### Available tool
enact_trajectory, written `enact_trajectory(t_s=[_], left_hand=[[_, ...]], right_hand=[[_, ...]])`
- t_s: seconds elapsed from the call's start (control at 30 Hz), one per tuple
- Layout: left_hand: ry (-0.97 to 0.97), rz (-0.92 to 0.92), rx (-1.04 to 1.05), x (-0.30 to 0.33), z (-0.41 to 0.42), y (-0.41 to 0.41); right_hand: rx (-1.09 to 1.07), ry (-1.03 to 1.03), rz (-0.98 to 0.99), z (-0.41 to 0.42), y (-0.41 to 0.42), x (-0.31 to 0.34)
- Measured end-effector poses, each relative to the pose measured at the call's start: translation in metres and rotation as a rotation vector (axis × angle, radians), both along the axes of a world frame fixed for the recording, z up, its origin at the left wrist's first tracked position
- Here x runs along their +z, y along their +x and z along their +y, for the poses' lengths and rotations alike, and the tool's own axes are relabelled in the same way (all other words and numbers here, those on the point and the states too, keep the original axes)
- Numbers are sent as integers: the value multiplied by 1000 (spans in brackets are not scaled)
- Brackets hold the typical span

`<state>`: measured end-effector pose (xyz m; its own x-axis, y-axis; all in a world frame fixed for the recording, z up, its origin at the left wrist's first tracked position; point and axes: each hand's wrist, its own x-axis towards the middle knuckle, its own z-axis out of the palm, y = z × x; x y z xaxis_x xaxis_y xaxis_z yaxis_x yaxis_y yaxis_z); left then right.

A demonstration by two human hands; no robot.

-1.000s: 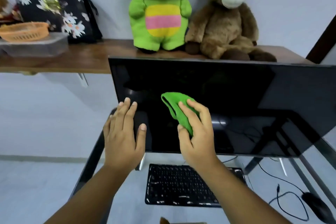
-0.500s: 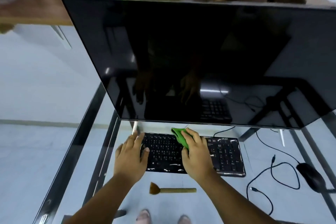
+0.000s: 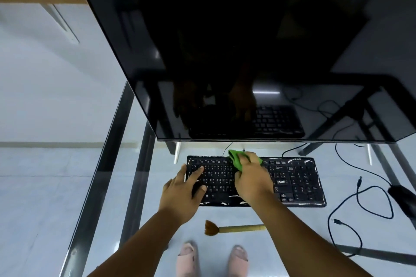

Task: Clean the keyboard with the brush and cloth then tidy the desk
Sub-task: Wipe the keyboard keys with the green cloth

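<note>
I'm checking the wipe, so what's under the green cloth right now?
The crumpled green cloth lies on the black keyboard's top key rows, held by the right hand. The keys directly beneath it are covered.

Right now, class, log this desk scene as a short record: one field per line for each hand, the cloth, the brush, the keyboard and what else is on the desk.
left hand: flat on the keyboard's left side, fingers straight, holding nothing
right hand: grips the cloth, pressing it on the keys
cloth: green, bunched, at the keyboard's top edge
brush: lying on the desk in front of the keyboard, untouched, bristles pointing left
keyboard: black, worn white marks along its edges
monitor: dark, behind the keyboard
mouse: at the right edge
desk: glass top
</note>
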<state>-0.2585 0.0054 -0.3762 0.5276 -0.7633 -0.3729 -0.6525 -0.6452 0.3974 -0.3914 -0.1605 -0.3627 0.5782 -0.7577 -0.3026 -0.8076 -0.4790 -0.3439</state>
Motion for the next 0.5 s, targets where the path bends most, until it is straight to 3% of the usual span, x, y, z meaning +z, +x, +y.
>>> enact_trajectory(t_s=[0.27,0.5], left_hand=[[-31,-4,-31,-6,2,10],[-40,28,-59,-4,3,16]], right_hand=[[231,4,-14,14,28,0],[-47,3,37,-5,25,1]])
